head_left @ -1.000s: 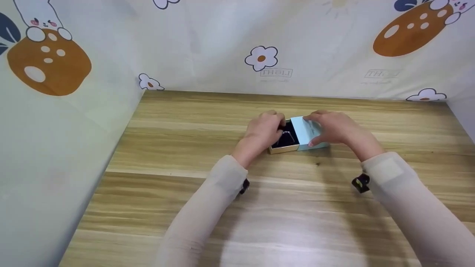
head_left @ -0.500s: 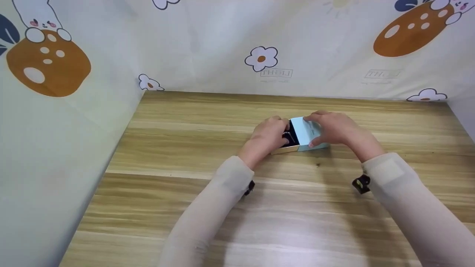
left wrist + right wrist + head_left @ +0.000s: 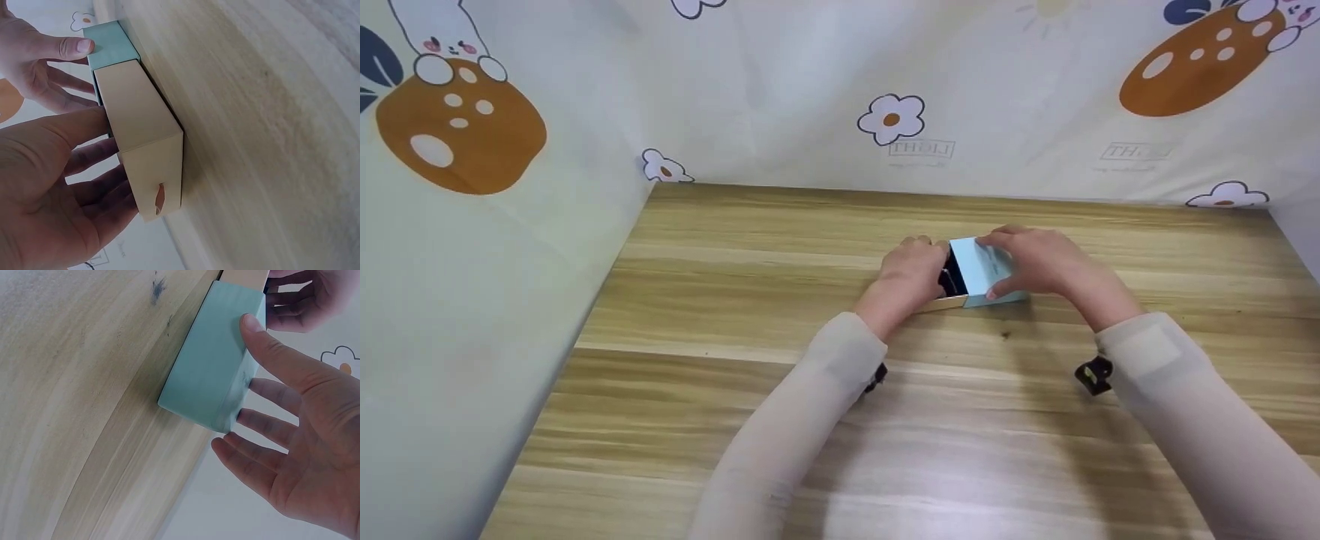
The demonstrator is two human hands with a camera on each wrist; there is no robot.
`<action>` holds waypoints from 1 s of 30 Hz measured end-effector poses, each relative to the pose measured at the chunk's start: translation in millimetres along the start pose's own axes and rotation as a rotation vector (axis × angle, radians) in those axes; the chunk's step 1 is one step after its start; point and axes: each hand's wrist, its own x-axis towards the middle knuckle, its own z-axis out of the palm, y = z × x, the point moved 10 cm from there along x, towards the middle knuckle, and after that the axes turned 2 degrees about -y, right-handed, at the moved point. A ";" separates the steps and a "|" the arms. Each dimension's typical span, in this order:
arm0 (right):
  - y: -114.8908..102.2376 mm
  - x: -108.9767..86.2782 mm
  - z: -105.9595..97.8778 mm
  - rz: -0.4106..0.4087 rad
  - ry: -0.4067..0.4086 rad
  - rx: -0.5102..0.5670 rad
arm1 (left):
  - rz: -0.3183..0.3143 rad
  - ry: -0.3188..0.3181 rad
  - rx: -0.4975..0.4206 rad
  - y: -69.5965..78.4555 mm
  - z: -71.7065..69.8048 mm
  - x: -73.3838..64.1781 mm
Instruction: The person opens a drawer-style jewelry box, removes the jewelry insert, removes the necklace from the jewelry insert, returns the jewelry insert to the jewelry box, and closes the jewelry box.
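A jewelry box lies on the wooden table, its beige drawer (image 3: 138, 107) pulled partly out of a light blue sleeve (image 3: 973, 266). Black lining (image 3: 956, 281) shows inside the drawer, with a small bit of a thin silvery piece on it. My left hand (image 3: 907, 274) is over the drawer, thumb and fingers reaching in from above; the box wall hides the fingertips in the left wrist view, so whether they pinch anything cannot be seen. Across the sleeve, my right hand (image 3: 1039, 259) holds it between the thumb on the near side and fingers on the far side.
The wooden table (image 3: 720, 300) runs back to a pale cloth wall (image 3: 780, 90) printed with flowers and orange fruit. A small ribbon tab (image 3: 160, 198) sticks out of the drawer's end. Each wrist wears a small black camera (image 3: 1093, 375).
My left hand has moved right over the drawer, covering more of the black lining and the silvery piece. The right hand and the sleeve have stayed in place.
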 end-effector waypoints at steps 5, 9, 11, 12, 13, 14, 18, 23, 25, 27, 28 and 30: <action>-2.2 -0.1 -0.5 -0.020 0.008 -0.008 | -0.010 0.003 0.022 -0.6 -0.2 1.3; -2.3 0.1 -0.5 -0.032 0.026 -0.023 | -0.010 0.008 0.032 -0.3 -0.2 2.8; -1.5 0.0 -0.6 -0.027 0.030 -0.017 | -0.012 0.010 0.029 -0.7 0.2 3.9; -1.1 0.1 -0.5 -0.024 0.031 -0.015 | -0.012 0.010 0.026 -1.0 0.4 4.3; -0.4 0.1 -0.3 -0.021 0.031 -0.012 | -0.014 0.009 0.023 -1.4 0.8 4.7; -0.1 0.1 0.0 -0.019 0.030 -0.011 | -0.016 0.006 0.021 -1.7 1.4 5.0; 0.0 -0.1 0.2 -0.014 0.024 -0.008 | -0.018 0.000 0.016 -2.9 3.3 6.2; -1.6 0.0 -0.8 -0.014 0.022 -0.005 | -0.035 0.013 0.013 -3.6 3.8 6.9; -1.6 0.1 -0.4 -0.013 0.016 -0.004 | -0.042 0.015 0.016 -3.1 4.4 6.3; -1.1 0.4 0.2 -0.008 0.009 0.000 | -0.046 0.020 0.029 -2.0 4.6 5.5; -0.8 0.5 0.4 -0.006 0.007 0.001 | -0.050 0.025 0.036 -1.4 4.5 5.1; -0.3 0.8 0.5 -0.001 0.005 0.004 | -0.060 0.036 0.054 -0.7 3.8 3.9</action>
